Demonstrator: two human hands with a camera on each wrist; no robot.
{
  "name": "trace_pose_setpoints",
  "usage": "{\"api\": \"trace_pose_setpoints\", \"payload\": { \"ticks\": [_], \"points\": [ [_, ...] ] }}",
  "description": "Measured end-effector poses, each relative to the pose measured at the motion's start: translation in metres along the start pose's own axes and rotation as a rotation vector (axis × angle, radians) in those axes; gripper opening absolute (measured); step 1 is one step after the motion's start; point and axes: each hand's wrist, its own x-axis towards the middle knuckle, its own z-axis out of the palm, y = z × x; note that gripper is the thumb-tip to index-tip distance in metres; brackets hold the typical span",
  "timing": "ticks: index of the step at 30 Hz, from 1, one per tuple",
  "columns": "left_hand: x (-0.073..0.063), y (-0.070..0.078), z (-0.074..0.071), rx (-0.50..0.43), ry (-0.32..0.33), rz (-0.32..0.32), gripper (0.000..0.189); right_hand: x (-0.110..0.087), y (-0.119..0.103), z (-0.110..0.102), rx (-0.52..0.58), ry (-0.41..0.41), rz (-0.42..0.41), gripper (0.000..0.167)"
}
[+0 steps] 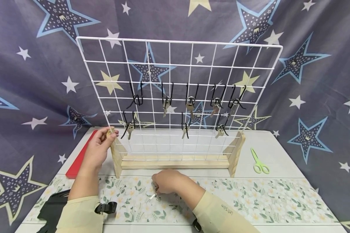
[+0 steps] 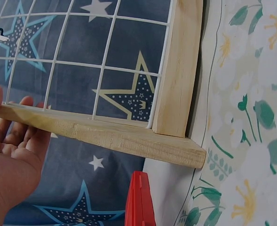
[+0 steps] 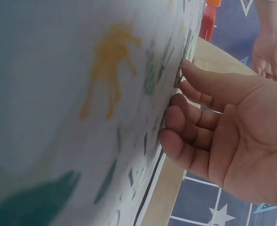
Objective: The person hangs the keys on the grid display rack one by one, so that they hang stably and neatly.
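Note:
My left hand [image 1: 100,144] grips the upper end of the stand's left wooden side [image 2: 124,141], thumb on one face and fingers behind. That stand holds up a white wire grid [image 1: 180,66]. Low over the flowered cloth, my right hand [image 1: 169,182] pinches a small silvery key [image 1: 153,196] between thumb and index finger; in the right wrist view its thin edge [image 3: 178,76] shows at the fingertips, close to the cloth. Black double-prong hooks [image 1: 191,94] hang in two rows on the grid, and keys [image 1: 166,105] dangle from most of them.
A red long box-like object [image 1: 81,157] lies left of the stand. Green scissors [image 1: 260,165] lie at right on the white table. A black object [image 1: 53,210] sits by the left forearm. Star-patterned fabric [image 1: 306,97] hangs behind the grid.

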Motion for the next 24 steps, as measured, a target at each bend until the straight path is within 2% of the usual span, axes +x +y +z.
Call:
{"api": "trace_pose_setpoints", "payload": {
  "ticks": [9, 15, 21, 24],
  "points": [
    [0.0002, 0.0005, -0.0004, -0.016, -0.004, 0.013, 0.035, 0.0007, 0.002, -0.0002, -0.003, 0.019, -0.021, 0.018],
    [-0.0003, 0.0008, 0.0002, -0.013, -0.005, 0.013, 0.041, 0.0013, 0.0024, 0.0006, -0.012, 0.028, -0.031, 0.017],
    [-0.0006, -0.0002, -0.0001, -0.011, -0.008, 0.012, 0.035, 0.0009, 0.0015, 0.0001, -0.026, 0.015, -0.024, 0.024],
    [-0.0005, -0.0004, 0.0001, -0.009, -0.007, 0.013, 0.038, 0.0005, 0.0007, 0.0003, -0.018, 0.018, -0.012, 0.024]
  ]
}}
